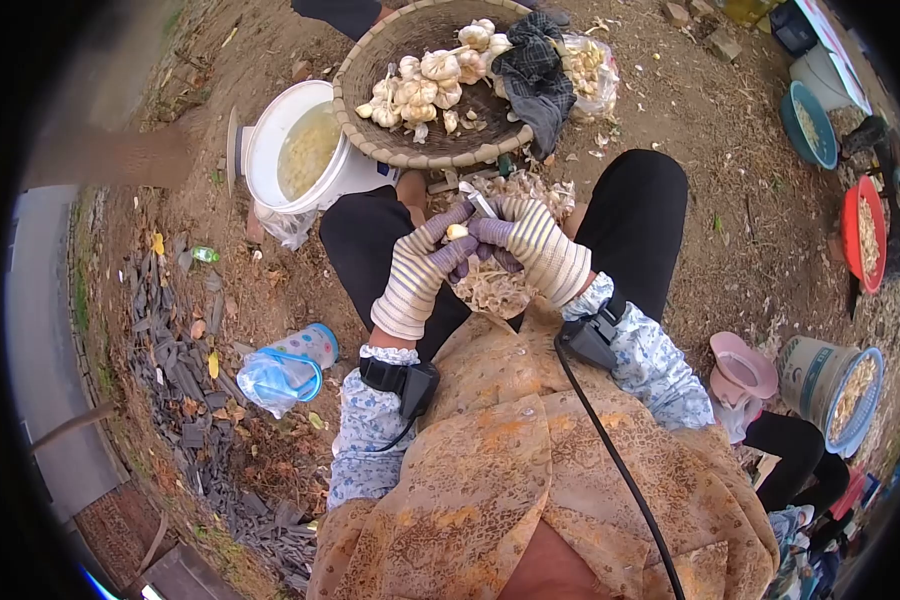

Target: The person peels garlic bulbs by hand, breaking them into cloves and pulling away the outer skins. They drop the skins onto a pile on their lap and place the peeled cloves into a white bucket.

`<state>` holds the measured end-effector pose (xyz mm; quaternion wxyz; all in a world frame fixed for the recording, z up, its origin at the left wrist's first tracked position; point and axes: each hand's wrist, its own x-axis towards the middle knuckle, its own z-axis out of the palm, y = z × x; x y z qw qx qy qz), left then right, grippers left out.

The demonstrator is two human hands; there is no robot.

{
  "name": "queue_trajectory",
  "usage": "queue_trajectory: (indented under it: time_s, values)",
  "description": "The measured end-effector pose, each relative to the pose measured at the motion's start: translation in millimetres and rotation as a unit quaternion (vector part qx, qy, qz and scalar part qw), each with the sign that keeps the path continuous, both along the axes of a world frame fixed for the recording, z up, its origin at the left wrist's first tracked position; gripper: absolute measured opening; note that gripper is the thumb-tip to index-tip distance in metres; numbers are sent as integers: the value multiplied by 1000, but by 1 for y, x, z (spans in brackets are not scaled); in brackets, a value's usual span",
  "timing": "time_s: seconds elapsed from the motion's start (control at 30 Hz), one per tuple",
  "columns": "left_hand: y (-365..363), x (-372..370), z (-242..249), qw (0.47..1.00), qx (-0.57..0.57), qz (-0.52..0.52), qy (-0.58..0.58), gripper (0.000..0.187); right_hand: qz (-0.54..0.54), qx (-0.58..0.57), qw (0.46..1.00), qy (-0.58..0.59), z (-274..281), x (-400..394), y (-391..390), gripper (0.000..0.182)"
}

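Note:
My left hand (425, 260), in a striped knitted glove with purple fingers, holds a pale yellow garlic clove (456, 232) between thumb and fingers. Close against it, my right hand (530, 240), gloved the same way, is closed on a small tool with a whitish blade (478, 200). Garlic skins (495, 288) lie in a heap below and behind both hands. Beyond them stands a round woven basket (353, 105) with whole garlic bulbs (440, 66) and a dark checked cloth (532, 75). Left of the basket, a white bucket (260, 150) holds peeled cloves in liquid.
A plastic bag of garlic (592, 75) is right of the basket. On the left ground are a cup with a blue bag (280, 375) and dark scraps (170, 350). At the right stand a teal basin (800, 125), a red basin (852, 235), a bucket (805, 370) and another person's leg (790, 450).

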<state>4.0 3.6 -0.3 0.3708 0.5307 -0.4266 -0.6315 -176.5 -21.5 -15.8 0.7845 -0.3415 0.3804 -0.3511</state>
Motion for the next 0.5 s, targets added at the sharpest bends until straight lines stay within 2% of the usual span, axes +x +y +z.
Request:
queue_trajectory:
  time_s: [0.17,0.3,0.37,0.43,0.5]
  values:
    - [2,-6,-5,997,-18,51,51,41,-28,-79,994,65,11,0,4,19]
    - [3,-6,-5,987,-32,114,105,36,-24,-64,995,78,8,-5,2,19]
    - [3,-7,-2,987,-34,124,96,35,-31,-15,996,83,6,-9,0,21]
    - [3,-9,-3,987,-35,132,87,34,-21,-23,997,74,10,-9,1,21]
    - [4,-13,-6,988,-67,137,29,30,12,-91,991,101,12,-4,2,19]
